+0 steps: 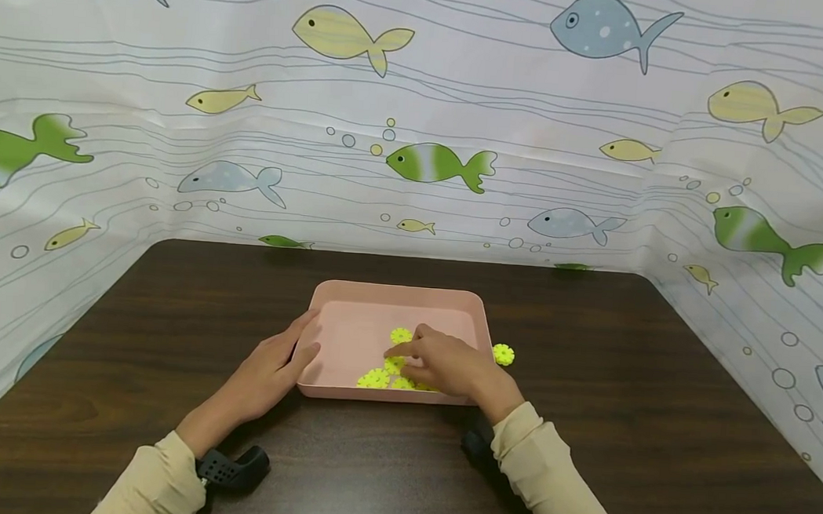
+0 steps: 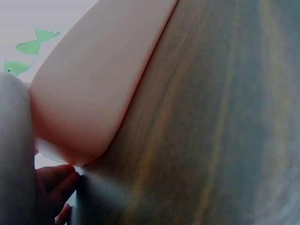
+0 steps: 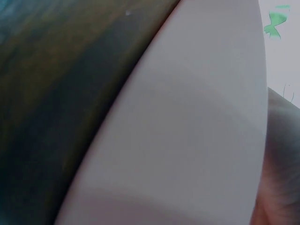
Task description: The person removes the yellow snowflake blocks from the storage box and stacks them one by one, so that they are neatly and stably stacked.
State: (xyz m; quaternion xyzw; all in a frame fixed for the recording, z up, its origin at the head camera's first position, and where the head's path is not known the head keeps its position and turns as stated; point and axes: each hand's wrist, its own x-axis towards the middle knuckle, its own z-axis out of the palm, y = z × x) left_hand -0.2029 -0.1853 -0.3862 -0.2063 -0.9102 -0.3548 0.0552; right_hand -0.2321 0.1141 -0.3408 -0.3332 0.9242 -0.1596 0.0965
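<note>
A pink tray (image 1: 350,332) lies on the table, with several yellow flower-shaped discs (image 1: 373,378) inside, mostly near its front wall. My left hand (image 1: 266,370) holds the tray's left side, thumb over the rim and fingers along the outside; in the left wrist view, fingertips (image 2: 61,180) show by the tray's corner. Over the discs, inside the tray on the right, is my right hand (image 1: 450,363). Its index finger and thumb are spread apart just above a disc, and the hand covers part of the pile. The right wrist view shows mostly the tray's outer wall (image 3: 178,117).
One more yellow disc (image 1: 503,354) sits just outside the tray's right edge. The dark wooden table (image 1: 590,339) extends to both sides. A white fish-patterned curtain (image 1: 464,95) stands behind and along the sides.
</note>
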